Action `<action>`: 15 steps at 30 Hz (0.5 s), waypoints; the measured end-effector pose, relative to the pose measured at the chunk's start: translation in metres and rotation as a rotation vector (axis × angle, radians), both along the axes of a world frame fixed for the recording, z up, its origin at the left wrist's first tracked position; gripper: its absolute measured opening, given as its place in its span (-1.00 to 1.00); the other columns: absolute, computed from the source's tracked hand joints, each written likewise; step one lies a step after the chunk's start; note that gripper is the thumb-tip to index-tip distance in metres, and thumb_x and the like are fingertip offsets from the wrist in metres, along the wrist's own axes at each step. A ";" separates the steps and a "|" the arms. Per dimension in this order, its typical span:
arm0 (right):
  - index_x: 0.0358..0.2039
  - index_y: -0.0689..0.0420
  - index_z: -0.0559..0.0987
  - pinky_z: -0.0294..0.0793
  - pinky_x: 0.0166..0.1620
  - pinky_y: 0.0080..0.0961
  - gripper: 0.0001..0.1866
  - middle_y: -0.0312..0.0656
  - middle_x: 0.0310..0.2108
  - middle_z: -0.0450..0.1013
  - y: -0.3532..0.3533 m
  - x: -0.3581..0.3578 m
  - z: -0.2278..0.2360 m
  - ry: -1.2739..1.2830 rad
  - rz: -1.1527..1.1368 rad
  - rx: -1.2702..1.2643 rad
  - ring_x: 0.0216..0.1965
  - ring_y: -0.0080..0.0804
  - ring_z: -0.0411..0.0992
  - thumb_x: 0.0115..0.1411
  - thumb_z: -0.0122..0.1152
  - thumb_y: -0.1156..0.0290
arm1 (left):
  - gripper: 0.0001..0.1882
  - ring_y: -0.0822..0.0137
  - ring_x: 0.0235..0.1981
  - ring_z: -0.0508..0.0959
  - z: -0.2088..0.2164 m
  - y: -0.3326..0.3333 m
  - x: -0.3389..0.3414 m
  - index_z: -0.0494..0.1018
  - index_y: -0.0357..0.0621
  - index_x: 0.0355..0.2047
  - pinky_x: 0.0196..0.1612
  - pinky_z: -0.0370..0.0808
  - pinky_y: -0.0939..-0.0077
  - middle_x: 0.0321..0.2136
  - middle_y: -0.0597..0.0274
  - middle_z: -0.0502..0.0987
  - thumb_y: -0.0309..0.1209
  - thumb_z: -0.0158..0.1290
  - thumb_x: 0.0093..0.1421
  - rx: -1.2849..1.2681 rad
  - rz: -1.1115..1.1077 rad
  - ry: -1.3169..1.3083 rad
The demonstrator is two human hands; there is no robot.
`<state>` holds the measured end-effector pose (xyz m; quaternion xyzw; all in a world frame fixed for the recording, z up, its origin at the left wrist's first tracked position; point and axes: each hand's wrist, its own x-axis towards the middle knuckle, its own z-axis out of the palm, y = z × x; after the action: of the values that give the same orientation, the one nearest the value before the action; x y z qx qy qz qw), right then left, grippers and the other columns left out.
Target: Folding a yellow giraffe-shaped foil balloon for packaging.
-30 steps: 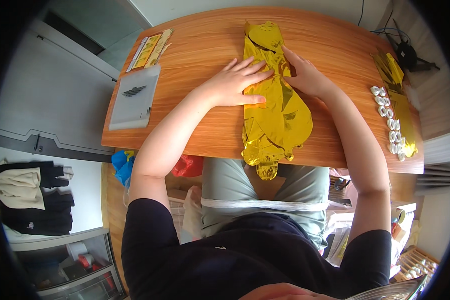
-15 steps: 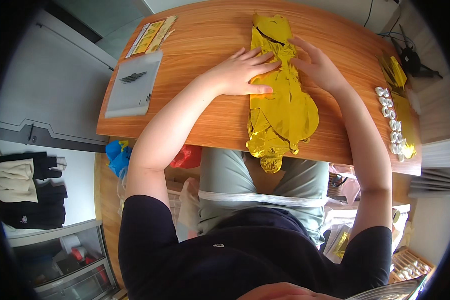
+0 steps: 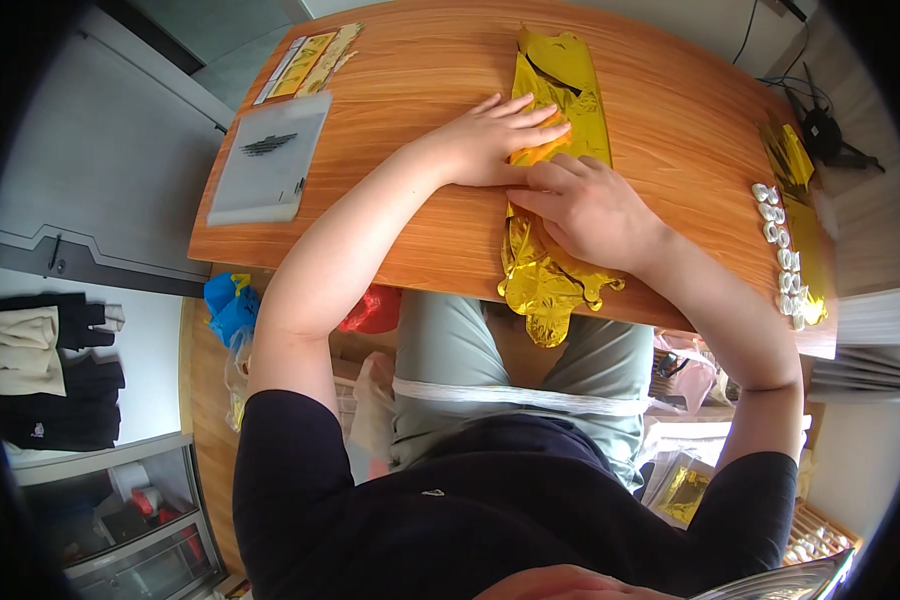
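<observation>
A flat, shiny gold foil balloon [image 3: 588, 110] lies lengthwise on the wooden table [image 3: 410, 240], its rounded lower end hanging over the near edge. My left hand [image 3: 485, 143] rests flat on its upper middle from the left side, fingers spread. Just below, my right hand [image 3: 592, 212] is closed over the foil, knuckles bent, with its fingertips by the balloon's left edge close to my left thumb. The right hand hides much of the balloon's middle. Toward the far end, a dark slit shows between foil layers.
A translucent plastic sleeve [image 3: 270, 165] and flat gold packets [image 3: 305, 65] lie at the table's left. Several small white rolls [image 3: 782, 250] line the right edge, beside more gold foil [image 3: 805, 230] and a black stand [image 3: 825, 135]. My lap is under the near edge.
My right hand has come down and left from the foil's upper right, and its fingers have curled. The balloon's wide right lobe no longer spreads outward. My left hand stays flat on the foil.
</observation>
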<state>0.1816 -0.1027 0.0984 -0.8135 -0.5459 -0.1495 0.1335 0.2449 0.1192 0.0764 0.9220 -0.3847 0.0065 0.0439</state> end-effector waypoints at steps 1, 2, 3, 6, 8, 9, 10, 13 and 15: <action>-0.09 0.05 0.68 0.53 -0.01 -0.29 -0.66 -0.26 -0.17 0.49 0.000 0.000 -0.002 0.001 0.000 0.000 -0.08 -0.25 0.50 0.06 0.33 0.43 | -0.23 0.06 0.53 -0.07 -0.001 0.000 0.001 0.04 0.39 0.49 0.53 -0.14 -0.07 0.52 0.29 -0.02 -0.10 0.09 0.34 0.000 0.000 0.001; -0.08 0.04 0.68 0.52 0.00 -0.29 -0.64 -0.26 -0.15 0.50 0.001 0.001 -0.005 -0.004 0.024 0.006 -0.05 -0.25 0.50 0.05 0.33 0.43 | -0.27 0.07 0.53 -0.07 -0.001 0.001 0.001 0.04 0.40 0.49 0.53 -0.14 -0.07 0.52 0.29 -0.02 -0.09 0.04 0.38 0.006 -0.004 -0.009; -0.08 0.04 0.68 0.52 0.01 -0.28 -0.63 -0.26 -0.13 0.51 0.001 0.001 -0.006 -0.009 0.048 0.013 -0.03 -0.25 0.50 0.03 0.33 0.43 | -0.31 0.08 0.53 -0.07 -0.002 0.002 0.002 0.04 0.42 0.49 0.53 -0.13 -0.06 0.52 0.30 -0.02 -0.08 -0.01 0.41 0.013 -0.008 -0.020; -0.07 0.04 0.68 0.51 0.05 -0.28 -0.61 -0.26 -0.05 0.52 0.005 0.002 -0.008 0.022 0.063 0.009 0.03 -0.25 0.50 0.02 0.33 0.45 | -0.37 0.10 0.53 -0.07 -0.005 0.006 0.005 0.03 0.39 0.50 0.53 -0.15 -0.05 0.52 0.31 0.00 -0.03 -0.13 0.47 -0.016 0.008 0.003; -0.06 0.05 0.67 0.51 0.07 -0.27 -0.60 -0.25 -0.03 0.52 0.001 0.002 -0.011 0.031 0.069 0.033 0.04 -0.24 0.49 0.03 0.32 0.46 | -0.38 0.11 0.53 -0.07 -0.004 0.003 0.008 0.03 0.36 0.50 0.53 -0.17 -0.03 0.51 0.30 0.00 0.00 -0.18 0.49 -0.041 0.014 0.024; -0.04 0.05 0.67 0.50 0.08 -0.27 -0.59 -0.23 -0.01 0.52 -0.001 0.003 -0.013 0.040 0.078 0.054 0.05 -0.23 0.49 0.03 0.32 0.47 | -0.38 0.12 0.53 -0.07 -0.003 0.001 0.009 0.03 0.33 0.50 0.54 -0.19 -0.02 0.51 0.29 0.01 0.03 -0.22 0.50 -0.069 0.023 0.043; -0.04 0.05 0.67 0.50 0.08 -0.27 -0.59 -0.23 -0.01 0.52 0.000 0.003 -0.014 0.038 0.078 0.056 0.05 -0.23 0.49 0.03 0.32 0.47 | -0.38 0.12 0.53 -0.07 -0.004 0.002 0.010 0.03 0.33 0.50 0.54 -0.19 -0.02 0.51 0.29 0.01 0.03 -0.22 0.50 -0.067 0.023 0.041; -0.02 0.06 0.67 0.49 0.11 -0.25 -0.59 -0.20 0.02 0.53 0.001 0.002 -0.017 0.088 0.072 0.076 0.08 -0.20 0.48 0.05 0.31 0.48 | -0.37 0.12 0.54 -0.08 -0.003 0.005 0.013 0.01 0.24 0.51 0.54 -0.22 0.03 0.51 0.17 0.01 0.00 -0.22 0.50 -0.111 0.011 0.059; 0.00 0.06 0.66 0.49 0.12 -0.23 -0.58 -0.18 0.03 0.53 0.002 0.001 -0.018 0.119 0.087 0.096 0.08 -0.18 0.48 0.06 0.31 0.48 | -0.38 0.12 0.54 -0.08 -0.002 0.009 0.017 0.00 0.17 0.51 0.54 -0.23 0.07 0.50 0.04 0.00 -0.07 -0.21 0.51 -0.256 0.052 0.222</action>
<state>0.1823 -0.1006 0.0807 -0.7891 -0.5641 -0.1210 0.2107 0.2620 0.1283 0.0742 0.9136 -0.3493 -0.0451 0.2031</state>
